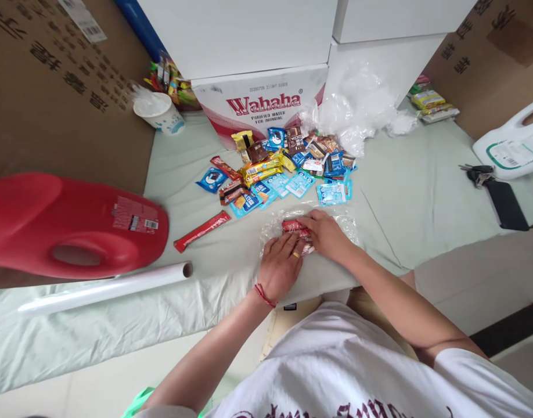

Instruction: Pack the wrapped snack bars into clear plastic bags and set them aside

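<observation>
Small red snack packets [292,225] lie on a crinkled clear plastic bag [345,223] at the table's front edge. My left hand [281,264] rests over the packets from the near side, its fingers together and bent round them; it wears a ring and a red cord bracelet. From the right, my right hand [326,235] grips the packets' other end, thumb and fingers closed. My palms hide part of the packets and the plastic. Just beyond lies a pile of wrapped snacks [262,168], with light-blue sachets [300,183] at its near side.
A long red stick packet [202,231] lies left of my hands, near a white film roll [105,287] and a big red jug [75,226]. Behind stand a Wahaha carton [262,104], crumpled clear bags [357,110] and a paper cup [159,113]. Keys and a black phone [506,204] lie right.
</observation>
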A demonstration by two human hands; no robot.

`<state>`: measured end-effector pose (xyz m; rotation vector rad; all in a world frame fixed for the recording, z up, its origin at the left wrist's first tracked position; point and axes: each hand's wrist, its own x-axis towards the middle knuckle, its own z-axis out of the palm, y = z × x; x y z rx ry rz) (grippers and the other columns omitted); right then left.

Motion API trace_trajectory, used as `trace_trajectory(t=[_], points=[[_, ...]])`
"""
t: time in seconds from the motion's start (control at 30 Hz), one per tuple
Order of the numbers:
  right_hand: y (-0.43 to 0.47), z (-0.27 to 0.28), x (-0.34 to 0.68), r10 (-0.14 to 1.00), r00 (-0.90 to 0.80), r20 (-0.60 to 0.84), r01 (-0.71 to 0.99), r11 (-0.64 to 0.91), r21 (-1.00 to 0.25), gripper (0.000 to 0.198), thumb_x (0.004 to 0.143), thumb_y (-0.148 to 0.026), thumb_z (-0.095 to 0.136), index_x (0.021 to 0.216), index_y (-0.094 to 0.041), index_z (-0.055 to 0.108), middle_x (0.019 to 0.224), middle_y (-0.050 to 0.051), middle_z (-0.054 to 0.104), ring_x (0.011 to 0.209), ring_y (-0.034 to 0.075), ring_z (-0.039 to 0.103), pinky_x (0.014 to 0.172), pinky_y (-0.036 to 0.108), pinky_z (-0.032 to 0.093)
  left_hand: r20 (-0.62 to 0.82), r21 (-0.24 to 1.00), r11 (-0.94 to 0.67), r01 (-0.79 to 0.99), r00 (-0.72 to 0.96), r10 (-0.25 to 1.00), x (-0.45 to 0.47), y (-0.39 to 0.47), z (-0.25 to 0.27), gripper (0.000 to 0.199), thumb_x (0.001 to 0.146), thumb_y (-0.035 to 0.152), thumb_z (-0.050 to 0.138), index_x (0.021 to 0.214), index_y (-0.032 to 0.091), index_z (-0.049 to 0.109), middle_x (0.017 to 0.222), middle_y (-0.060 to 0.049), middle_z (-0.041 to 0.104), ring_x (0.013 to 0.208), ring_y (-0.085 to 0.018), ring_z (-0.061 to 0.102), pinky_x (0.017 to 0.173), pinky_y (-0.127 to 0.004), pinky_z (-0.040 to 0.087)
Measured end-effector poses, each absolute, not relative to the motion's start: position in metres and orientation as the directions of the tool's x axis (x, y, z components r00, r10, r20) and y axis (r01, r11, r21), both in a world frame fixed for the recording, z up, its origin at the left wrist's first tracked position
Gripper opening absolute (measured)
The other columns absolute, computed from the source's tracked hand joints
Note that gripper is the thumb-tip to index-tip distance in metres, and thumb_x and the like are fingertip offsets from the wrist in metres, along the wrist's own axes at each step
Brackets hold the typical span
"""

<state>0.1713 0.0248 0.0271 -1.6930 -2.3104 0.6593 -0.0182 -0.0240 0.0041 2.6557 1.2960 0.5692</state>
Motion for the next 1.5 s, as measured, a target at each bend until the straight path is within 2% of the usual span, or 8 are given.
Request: trace_trajectory(t=[0.1, 0.3, 0.53, 0.73, 0.9, 1.1, 1.23, 1.5], points=[[0.038, 0.032, 0.179, 0.972, -0.232, -0.024, 0.815, 0.181, -0.551, 0.039, 0.098, -0.013, 0.047, 0.13, -0.018, 0.068, 0.118, 0.011, 0.063, 0.104, 0.022, 0.062, 0.091, 0.032, 0.048, 0.218, 0.296, -0.597, 0.746, 0.556, 0.802, -0.022, -0.016, 0.005, 0.037, 0.103, 0.029, 0.051, 0.137, 0.023, 0.064, 0.142, -0.012, 0.066, 0.135, -0.031, 0.057, 0.11, -0.052, 0.039], [0.071, 0.043, 0.177, 0.982, -0.19, 0.003, 0.888, 0.173, -0.426, 0.073, 0.089, -0.018, 0.062, 0.158, -0.017, 0.039, 0.154, 0.017, 0.045, 0.115, 0.028, 0.062, 0.095, 0.038, 0.05, 0.214, 0.307, -0.566, 0.765, 0.525, 0.824, -0.017, -0.007, 0.009, 0.041, 0.104, 0.043, 0.05, 0.134, 0.021, 0.067, 0.137, -0.013, 0.07, 0.13, -0.033, 0.058, 0.106, -0.052, 0.039], [0.101, 0.046, 0.18, 0.941, -0.249, -0.23, 0.937, 0.173, -0.305, 0.029, 0.093, -0.027, 0.064, 0.119, -0.018, 0.073, 0.107, 0.011, 0.074, 0.099, 0.026, 0.065, 0.086, 0.033, 0.045, 0.283, 0.268, -0.552, 0.79, 0.483, 0.829, -0.011, -0.002, 0.008, 0.037, 0.103, 0.038, 0.05, 0.131, 0.023, 0.068, 0.147, -0.012, 0.063, 0.143, -0.035, 0.049, 0.118, -0.059, 0.028], [0.11, 0.04, 0.188, 0.944, -0.283, -0.171, 0.947, 0.247, -0.205, 0.045, 0.089, -0.044, 0.071, 0.126, -0.018, 0.07, 0.117, 0.016, 0.07, 0.109, 0.031, 0.056, 0.092, 0.038, 0.04, 0.281, 0.278, -0.587, 0.761, 0.52, 0.807, -0.008, 0.002, 0.009, 0.041, 0.103, 0.034, 0.047, 0.141, 0.025, 0.06, 0.153, -0.01, 0.057, 0.155, -0.034, 0.034, 0.127, -0.068, 0.004], [0.119, 0.043, 0.195, 0.877, -0.413, -0.247, 0.882, 0.316, -0.35, 0.011, 0.087, -0.025, 0.068, 0.092, -0.017, 0.075, 0.1, 0.008, 0.072, 0.097, 0.022, 0.059, 0.088, 0.03, 0.038, 0.226, 0.29, -0.634, 0.717, 0.592, 0.773, -0.003, 0.011, 0.017, 0.056, 0.102, 0.042, 0.046, 0.151, 0.016, 0.049, 0.155, -0.019, 0.053, 0.157, -0.035, 0.028, 0.126, -0.071, -0.003], [0.122, 0.049, 0.197, 0.86, -0.435, -0.266, 0.794, 0.228, -0.563, 0.015, 0.09, -0.019, 0.061, 0.101, -0.012, 0.069, 0.083, 0.003, 0.069, 0.073, 0.014, 0.058, 0.067, 0.023, 0.037, 0.227, 0.343, -0.662, 0.666, 0.625, 0.747, -0.002, 0.022, 0.018, 0.064, 0.094, 0.053, 0.06, 0.145, 0.017, 0.055, 0.143, -0.019, 0.062, 0.151, -0.038, 0.039, 0.127, -0.069, -0.007], [0.125, 0.049, 0.196, 0.833, -0.437, -0.34, 0.812, 0.203, -0.547, 0.037, 0.084, -0.024, 0.073, 0.118, -0.012, 0.068, 0.084, 0.001, 0.069, 0.071, 0.014, 0.057, 0.065, 0.022, 0.037, 0.233, 0.381, -0.697, 0.607, 0.667, 0.708, -0.006, 0.02, 0.017, 0.053, 0.094, 0.054, 0.06, 0.135, 0.021, 0.063, 0.136, -0.014, 0.068, 0.147, -0.034, 0.044, 0.127, -0.066, -0.009], [0.119, 0.068, 0.194, 0.783, -0.536, -0.316, 0.791, 0.334, -0.513, 0.007, 0.084, -0.017, 0.07, 0.09, -0.015, 0.074, 0.087, 0.001, 0.066, 0.076, 0.014, 0.056, 0.067, 0.022, 0.035, 0.286, 0.387, -0.697, 0.603, 0.64, 0.713, -0.008, 0.012, 0.008, 0.038, 0.099, 0.045, 0.054, 0.129, 0.025, 0.068, 0.13, -0.011, 0.07, 0.146, -0.034, 0.045, 0.128, -0.066, 0.005]])
